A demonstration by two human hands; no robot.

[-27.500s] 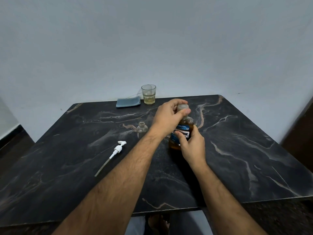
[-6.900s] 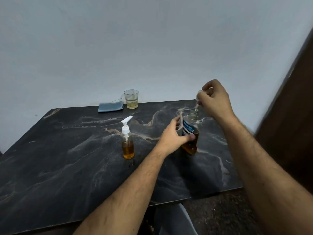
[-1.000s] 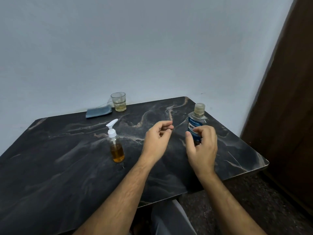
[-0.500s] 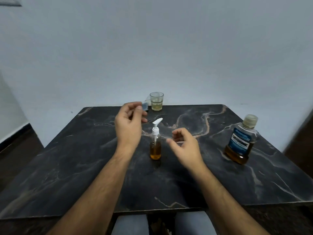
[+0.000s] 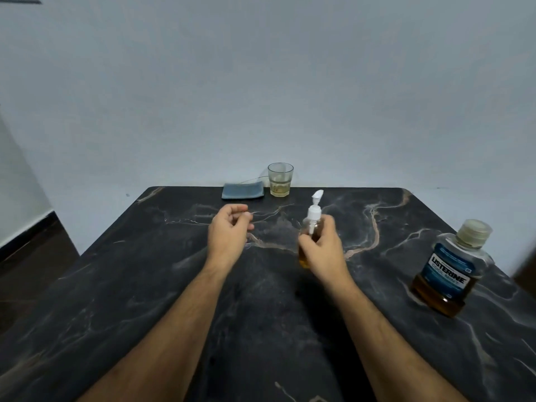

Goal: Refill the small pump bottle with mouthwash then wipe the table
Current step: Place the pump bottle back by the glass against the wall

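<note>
Right hand (image 5: 324, 250) wrapped round light, slick pump bottle (image 5: 311, 227) mid-body, best gripped there; left hand (image 5: 229, 236) loosely curled, empty.

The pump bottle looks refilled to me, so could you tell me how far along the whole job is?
Done: the pump bottle holds amber liquid with its white pump fitted, and the mouthwash bottle stands capped on the right. In hand: the right hand grips the pump bottle while the left hand hovers loosely curled, holding nothing. Left: wiping the table; the blue cloth lies folded beside the glass.
</note>
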